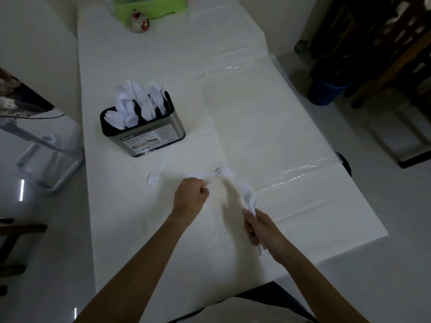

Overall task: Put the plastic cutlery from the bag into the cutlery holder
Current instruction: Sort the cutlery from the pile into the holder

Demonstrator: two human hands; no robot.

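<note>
**A:** How far along is it?

**B:** Most of the way, I'd judge. The holder [149, 134], left of centre in the frame, is already crowded with white cutlery [137, 103] standing upright. The bag [256, 108] lies flat to the right of it and looks empty. Clear plastic on a white surface [130, 229] makes that hard to be sure of.

**A:** What is left outside the holder?

**B:** Only forks, as far as I can see. The right hand [258, 229], lower right of centre, has its fingers curled round a bunch of forks [248, 197], tines pointing up the frame. The left hand [191, 199], at centre, has its fingers closed in a pinch on the handle of a single fork [220, 172], which lies across the frame just above it. That spot is blurred, so I cannot tell whether the fork is off the surface or lying on it.

**A:** Anything nobody is touching?

**B:** One loose fork [152, 178], just below the holder, with its tines toward the lower left.

**A:** So what remains?

**B:** By my reckoning, the single fork and the loose fork join the bunch. Then the lot goes into the holder, probably at its right end, where forks already stand.
</note>
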